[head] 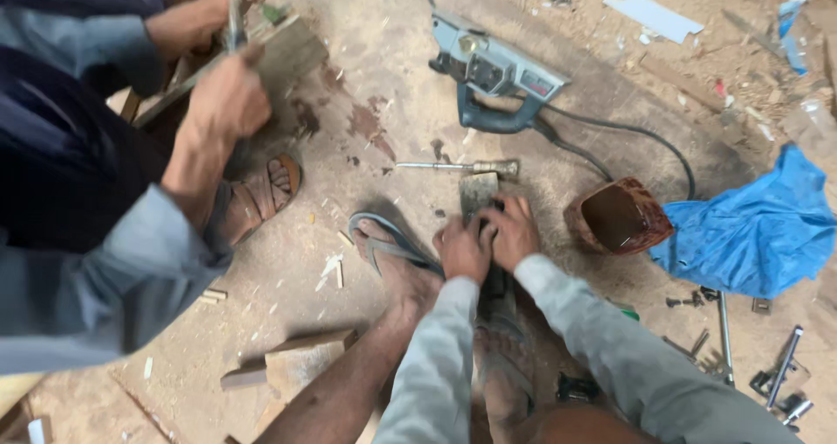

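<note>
Flat grey metal blade, dusty and worn, under left hand and right hand, both grips clenched on it.

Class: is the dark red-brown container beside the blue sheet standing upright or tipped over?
Tipped: the container lies on its side, its opening facing the camera.

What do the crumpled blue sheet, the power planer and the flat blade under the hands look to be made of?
Crumpled blue sheet: likely thin plastic, creased and slightly glossy.
Grey-blue power planer: painted metal body, apparently with a dark plastic handle.
Flat grey blade, pressed down by left hand and right hand: dull metal, probably steel.
</note>
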